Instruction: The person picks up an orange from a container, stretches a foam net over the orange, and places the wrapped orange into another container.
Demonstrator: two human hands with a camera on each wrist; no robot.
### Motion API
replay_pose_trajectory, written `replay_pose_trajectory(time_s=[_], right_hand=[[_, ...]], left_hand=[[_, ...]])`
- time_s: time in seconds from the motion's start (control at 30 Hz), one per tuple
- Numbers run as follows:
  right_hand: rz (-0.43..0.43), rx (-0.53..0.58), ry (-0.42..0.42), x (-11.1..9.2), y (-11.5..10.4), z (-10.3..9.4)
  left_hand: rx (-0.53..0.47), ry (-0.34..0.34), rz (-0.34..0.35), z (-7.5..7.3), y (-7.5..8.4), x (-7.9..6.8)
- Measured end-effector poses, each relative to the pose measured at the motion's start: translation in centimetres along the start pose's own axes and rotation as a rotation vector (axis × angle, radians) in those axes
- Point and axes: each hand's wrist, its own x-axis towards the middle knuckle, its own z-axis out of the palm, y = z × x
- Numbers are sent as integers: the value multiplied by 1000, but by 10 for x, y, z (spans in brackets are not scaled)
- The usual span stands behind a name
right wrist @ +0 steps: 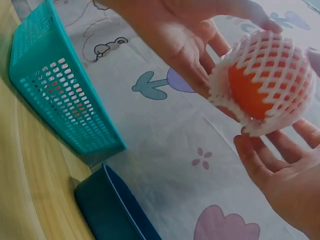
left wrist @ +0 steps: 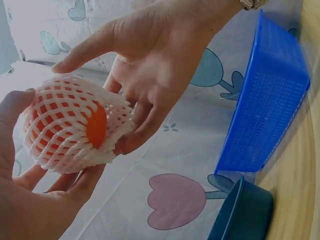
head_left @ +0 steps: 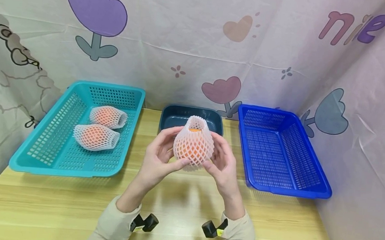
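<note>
From the head view, both hands hold one orange in a white foam net (head_left: 194, 142) above the wooden table (head_left: 179, 205), just in front of the dark blue tub (head_left: 179, 116). The left hand (head_left: 158, 158) cups the net's left side with fingers curled around it, thumb across the lower front; the right hand (head_left: 222, 163) does the same on the right side. The net's open mouth points up, a patch of orange showing in it. Left of the tub sits the teal basket (head_left: 41, 149), with two more netted oranges (head_left: 96, 137) lying inside it, close together. Right of the tub sits the blue basket (head_left: 309, 182). A patterned cloth backdrop (head_left: 185, 40) hangs behind the tub.

From the left wrist view, the netted orange (left wrist: 75, 125) rests on the left hand's fingers (left wrist: 30, 210) — thumb on the near side, fingers curled beneath. The right hand (left wrist: 150, 65) touches the net's mouth edge with bent fingers. The blue basket (left wrist: 265, 100) and the tub (left wrist: 245, 210) lie beyond the fruit.

From the right wrist view, the net (right wrist: 265, 80) lies between the right hand's fingers (right wrist: 280, 170) below and the left hand (right wrist: 170, 35) above — bare orange visible through the mouth. The teal basket (right wrist: 60, 95) stands just beside the tub (right wrist: 110, 210).
</note>
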Motion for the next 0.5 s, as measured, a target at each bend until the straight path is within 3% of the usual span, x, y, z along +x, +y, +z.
replay_pose_trajectory(time_s=[0.23,0.33,0.5], right_hand=[[-255,-25,26,4,3,-2],[-363,-97,7,5,2,-3],[-418,-194,-48,5,1,-2]], left_hand=[[-27,36,-32,0,1,1],[-14,52,-53,0,2,1],[17,76,-66,0,4,2]])
